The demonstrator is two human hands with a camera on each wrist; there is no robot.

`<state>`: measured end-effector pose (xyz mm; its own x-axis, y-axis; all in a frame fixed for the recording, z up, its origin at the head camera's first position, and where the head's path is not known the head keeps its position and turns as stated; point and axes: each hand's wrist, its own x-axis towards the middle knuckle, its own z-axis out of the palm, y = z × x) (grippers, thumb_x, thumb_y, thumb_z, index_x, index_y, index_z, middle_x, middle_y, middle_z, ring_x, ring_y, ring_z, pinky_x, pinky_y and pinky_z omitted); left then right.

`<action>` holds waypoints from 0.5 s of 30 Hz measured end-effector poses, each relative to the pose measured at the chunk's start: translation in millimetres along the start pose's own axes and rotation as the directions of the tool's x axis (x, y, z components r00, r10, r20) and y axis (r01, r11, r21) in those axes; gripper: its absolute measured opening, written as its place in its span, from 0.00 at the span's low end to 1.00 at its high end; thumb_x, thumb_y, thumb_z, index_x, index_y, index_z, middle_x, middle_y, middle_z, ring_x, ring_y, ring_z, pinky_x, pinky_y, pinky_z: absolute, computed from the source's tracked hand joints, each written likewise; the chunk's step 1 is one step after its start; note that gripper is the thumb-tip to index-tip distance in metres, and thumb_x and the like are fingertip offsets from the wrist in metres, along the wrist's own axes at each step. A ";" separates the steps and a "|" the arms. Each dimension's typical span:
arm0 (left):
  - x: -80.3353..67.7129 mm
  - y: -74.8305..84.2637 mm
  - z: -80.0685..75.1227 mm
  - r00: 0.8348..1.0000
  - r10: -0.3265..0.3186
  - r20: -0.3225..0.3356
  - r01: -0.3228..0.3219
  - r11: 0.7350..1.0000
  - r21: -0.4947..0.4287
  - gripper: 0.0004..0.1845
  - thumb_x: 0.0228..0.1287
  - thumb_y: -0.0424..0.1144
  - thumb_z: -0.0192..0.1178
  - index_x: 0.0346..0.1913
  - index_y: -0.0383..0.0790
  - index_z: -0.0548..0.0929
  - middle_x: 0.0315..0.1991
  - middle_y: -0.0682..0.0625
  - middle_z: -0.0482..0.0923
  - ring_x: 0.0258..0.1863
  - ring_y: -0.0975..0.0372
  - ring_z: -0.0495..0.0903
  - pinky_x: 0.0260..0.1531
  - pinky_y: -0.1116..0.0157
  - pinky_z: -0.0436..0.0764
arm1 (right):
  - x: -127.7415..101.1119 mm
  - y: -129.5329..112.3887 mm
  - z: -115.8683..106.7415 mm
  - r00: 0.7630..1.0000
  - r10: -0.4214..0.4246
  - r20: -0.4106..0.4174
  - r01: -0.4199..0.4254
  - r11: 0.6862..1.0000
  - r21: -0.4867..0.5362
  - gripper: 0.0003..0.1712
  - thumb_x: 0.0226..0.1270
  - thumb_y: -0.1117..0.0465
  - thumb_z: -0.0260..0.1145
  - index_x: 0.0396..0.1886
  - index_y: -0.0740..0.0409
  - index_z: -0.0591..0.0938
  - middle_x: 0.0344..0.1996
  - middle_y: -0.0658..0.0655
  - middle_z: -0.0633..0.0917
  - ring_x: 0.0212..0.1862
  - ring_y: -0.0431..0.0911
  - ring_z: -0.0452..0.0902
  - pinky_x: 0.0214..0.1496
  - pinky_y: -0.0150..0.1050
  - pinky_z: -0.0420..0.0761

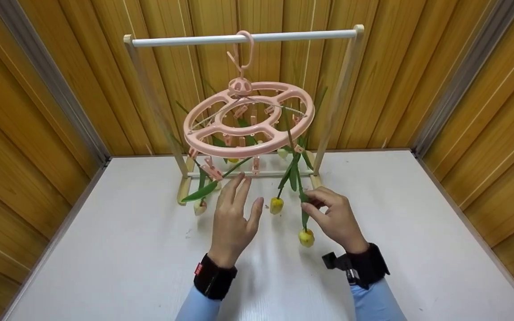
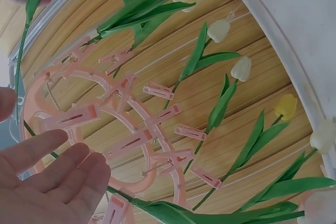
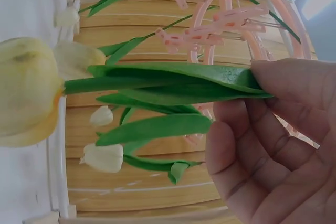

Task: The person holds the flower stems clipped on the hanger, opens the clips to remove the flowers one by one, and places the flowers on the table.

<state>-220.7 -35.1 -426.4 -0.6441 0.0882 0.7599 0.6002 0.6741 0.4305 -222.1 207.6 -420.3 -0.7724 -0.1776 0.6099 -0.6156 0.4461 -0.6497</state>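
Observation:
My right hand (image 1: 337, 218) pinches an upside-down yellow tulip (image 1: 306, 237) between thumb and fingers, at the green leaves above its bloom. The tulip's long stem rises toward the right side of a round pink clip hanger (image 1: 230, 150). In the right wrist view the thumb presses on the leaf (image 3: 210, 80). My left hand (image 1: 234, 223) is raised below the hanger's front, fingers extended and holding nothing. Just above its fingertips hangs a pink clothespin (image 1: 256, 165). In the left wrist view the left fingers (image 2: 68, 166) are beside several pink clips and a green stem.
The hanger hooks over a white rod (image 1: 301, 36) on a wooden stand (image 1: 335, 98). Other tulips hang head down from its clips, among them a yellow one (image 1: 276, 205) and a whitish one (image 1: 200, 207). Below is a white table (image 1: 118, 249), with wood-patterned walls (image 1: 29, 133) around.

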 end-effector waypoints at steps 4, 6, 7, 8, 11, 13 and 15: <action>-1.5 0.8 2.0 0.999 0.048 0.001 -0.048 0.999 0.014 0.27 0.71 0.41 0.64 0.68 0.31 0.78 0.69 0.37 0.73 0.69 0.46 0.72 0.68 0.47 0.72 | -3.4 3.7 -8.3 1.000 0.005 -0.023 -0.006 0.999 -0.044 0.10 0.63 0.74 0.72 0.43 0.64 0.89 0.33 0.48 0.87 0.34 0.38 0.82 0.37 0.28 0.79; -2.0 1.3 3.0 0.998 0.066 0.007 -0.066 0.998 0.023 0.28 0.71 0.42 0.65 0.69 0.32 0.77 0.70 0.38 0.73 0.70 0.47 0.72 0.68 0.47 0.72 | -5.3 5.7 -13.8 0.999 0.011 -0.043 -0.013 0.998 -0.058 0.10 0.63 0.74 0.72 0.43 0.63 0.89 0.32 0.47 0.87 0.34 0.38 0.82 0.37 0.28 0.78; -2.5 1.7 3.6 0.997 0.075 0.012 -0.075 0.997 0.030 0.28 0.71 0.42 0.64 0.70 0.32 0.76 0.70 0.38 0.73 0.70 0.47 0.72 0.68 0.47 0.72 | -6.4 6.9 -16.7 0.999 0.013 -0.052 -0.016 0.998 -0.065 0.10 0.63 0.74 0.73 0.42 0.62 0.89 0.32 0.48 0.87 0.34 0.38 0.81 0.37 0.27 0.78; -3.0 2.1 4.2 0.996 0.082 0.017 -0.083 0.996 0.038 0.29 0.72 0.42 0.64 0.70 0.32 0.76 0.70 0.38 0.73 0.70 0.48 0.72 0.68 0.48 0.72 | -7.3 8.2 -19.9 0.998 0.018 -0.058 -0.022 0.997 -0.071 0.09 0.63 0.74 0.73 0.42 0.62 0.89 0.32 0.48 0.87 0.34 0.38 0.81 0.37 0.27 0.78; -5.2 3.3 5.9 0.995 0.095 0.035 -0.097 0.993 0.063 0.29 0.72 0.43 0.65 0.70 0.33 0.76 0.71 0.39 0.72 0.70 0.48 0.72 0.69 0.48 0.71 | -11.1 12.7 -29.7 0.997 0.035 -0.071 -0.041 0.995 -0.089 0.09 0.63 0.74 0.73 0.42 0.62 0.90 0.33 0.50 0.87 0.34 0.37 0.81 0.37 0.25 0.77; -7.6 4.1 7.4 0.994 0.100 0.047 -0.103 0.992 0.079 0.28 0.71 0.43 0.65 0.68 0.32 0.78 0.71 0.39 0.72 0.70 0.49 0.73 0.69 0.48 0.72 | -14.5 15.8 -36.4 0.996 0.047 -0.078 -0.055 0.993 -0.104 0.09 0.63 0.74 0.73 0.42 0.62 0.89 0.33 0.51 0.87 0.34 0.36 0.81 0.37 0.24 0.77; -10.1 4.7 8.7 0.993 0.101 0.058 -0.106 0.990 0.092 0.27 0.71 0.43 0.66 0.67 0.32 0.79 0.71 0.39 0.72 0.70 0.49 0.73 0.68 0.48 0.72 | -18.6 19.1 -43.1 0.995 0.059 -0.084 -0.069 0.990 -0.122 0.09 0.62 0.74 0.72 0.42 0.64 0.89 0.33 0.53 0.87 0.34 0.36 0.81 0.37 0.24 0.77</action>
<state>-215.6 -26.4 -436.3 -0.6067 0.1984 0.7698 0.6191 0.7253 0.3010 -212.8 257.2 -424.5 -0.7913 -0.0763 0.6066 -0.5370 0.5610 -0.6300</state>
